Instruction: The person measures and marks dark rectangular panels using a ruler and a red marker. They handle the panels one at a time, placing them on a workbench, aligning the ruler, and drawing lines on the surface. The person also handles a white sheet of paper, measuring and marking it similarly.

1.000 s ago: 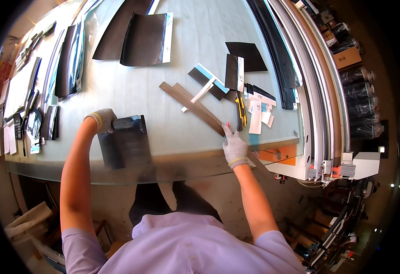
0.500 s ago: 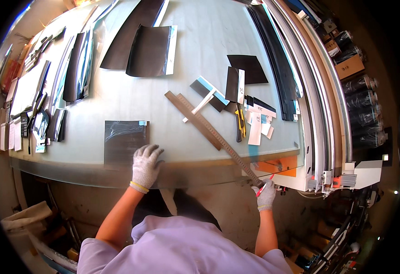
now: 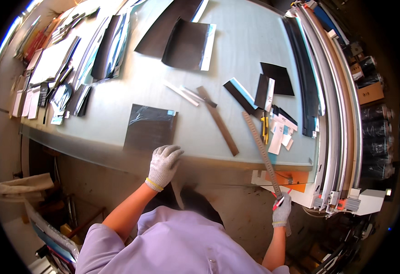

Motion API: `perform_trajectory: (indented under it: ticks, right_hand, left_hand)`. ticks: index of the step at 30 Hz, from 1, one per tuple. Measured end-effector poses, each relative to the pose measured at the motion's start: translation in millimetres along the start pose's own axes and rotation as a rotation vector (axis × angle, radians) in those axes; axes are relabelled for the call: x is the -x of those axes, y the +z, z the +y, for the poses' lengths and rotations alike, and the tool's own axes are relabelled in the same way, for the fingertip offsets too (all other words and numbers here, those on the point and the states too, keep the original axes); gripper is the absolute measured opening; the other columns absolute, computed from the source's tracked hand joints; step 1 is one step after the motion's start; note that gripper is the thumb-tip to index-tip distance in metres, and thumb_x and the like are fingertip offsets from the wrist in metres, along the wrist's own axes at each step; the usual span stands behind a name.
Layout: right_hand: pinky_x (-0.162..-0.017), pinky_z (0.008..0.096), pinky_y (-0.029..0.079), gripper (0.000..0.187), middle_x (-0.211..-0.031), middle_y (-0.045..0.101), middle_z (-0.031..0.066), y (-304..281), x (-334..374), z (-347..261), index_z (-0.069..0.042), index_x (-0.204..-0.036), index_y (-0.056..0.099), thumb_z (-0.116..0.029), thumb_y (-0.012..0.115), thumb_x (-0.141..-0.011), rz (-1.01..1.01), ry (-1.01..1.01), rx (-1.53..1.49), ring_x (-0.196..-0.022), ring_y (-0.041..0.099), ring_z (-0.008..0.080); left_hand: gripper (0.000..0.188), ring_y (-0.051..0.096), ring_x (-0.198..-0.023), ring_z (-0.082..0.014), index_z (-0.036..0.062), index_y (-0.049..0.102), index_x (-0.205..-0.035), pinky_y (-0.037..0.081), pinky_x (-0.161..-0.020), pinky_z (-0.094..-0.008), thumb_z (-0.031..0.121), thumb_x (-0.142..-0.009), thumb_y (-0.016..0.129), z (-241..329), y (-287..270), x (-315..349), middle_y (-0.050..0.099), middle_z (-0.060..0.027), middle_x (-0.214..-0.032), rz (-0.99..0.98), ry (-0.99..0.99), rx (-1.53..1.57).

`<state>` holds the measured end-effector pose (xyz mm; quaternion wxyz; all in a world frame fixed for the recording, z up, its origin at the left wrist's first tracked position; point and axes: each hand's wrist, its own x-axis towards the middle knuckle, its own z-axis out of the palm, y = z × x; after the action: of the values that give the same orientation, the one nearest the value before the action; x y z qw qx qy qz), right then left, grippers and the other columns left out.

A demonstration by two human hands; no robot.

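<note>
My left hand (image 3: 162, 166), in a white glove with a yellow cuff, hovers by the table's front edge with its fingers loosely bent and nothing in it. Just beyond it lies a dark, glossy square sheet (image 3: 149, 127) with a small blue label at one corner. My gloved right hand (image 3: 281, 211) is closed around the lower part of a long metal ruler (image 3: 260, 146). A red pen (image 3: 277, 203) shows in the same hand. The ruler slants away over the table, left of a yellow-and-black utility knife (image 3: 265, 127). A flat brown bar (image 3: 219, 122) lies between the two hands.
Dark film pieces (image 3: 187, 44) lie at the back of the glass-topped table (image 3: 200, 162). White labels (image 3: 280, 132) and dark offcuts (image 3: 241, 97) are scattered at the right. Long metal rollers (image 3: 335, 105) run along the right side. Stacked strips (image 3: 106, 48) line the left.
My right hand has pulled the ruler toward me and right, off the brown bar and white strips. The white strips now lie apart from the dark offcut. The view has shifted left.
</note>
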<state>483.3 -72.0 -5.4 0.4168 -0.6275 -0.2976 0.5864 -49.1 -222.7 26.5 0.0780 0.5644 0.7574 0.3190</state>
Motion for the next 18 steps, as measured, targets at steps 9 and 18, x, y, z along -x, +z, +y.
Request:
perform_trajectory:
  ticks: [9,18]
  right_hand:
    - [-0.089,0.0323,0.052,0.049,-0.108,0.056,0.007,209.0,46.4,-7.6,-0.003,-0.122,0.066,0.014,0.073,-0.076,-0.43,-0.649,0.576,-0.097,0.06,0.0185]
    - [-0.082,0.0405,0.051,0.044,-0.099,0.06,0.0101,311.3,40.8,34.3,-0.006,-0.106,0.068,0.005,0.081,-0.065,-0.575,-0.908,1.033,-0.093,0.061,0.0286]
  left_hand:
    - [0.046,0.057,-0.12,-0.035,0.0107,0.066,-0.126,0.042,-0.104,-0.0478,0.014,-0.081,0.076,-64.4,-49.1,35.2,0.062,-0.0107,-0.131,0.247,-0.263,-0.304]
    - [0.073,0.05,-0.134,-0.0362,0.0063,0.055,-0.143,0.04,-0.109,-0.0512,0.031,-0.079,0.079,-109.8,-73.9,45.1,0.052,-0.0142,-0.147,-0.074,-0.125,-0.337]
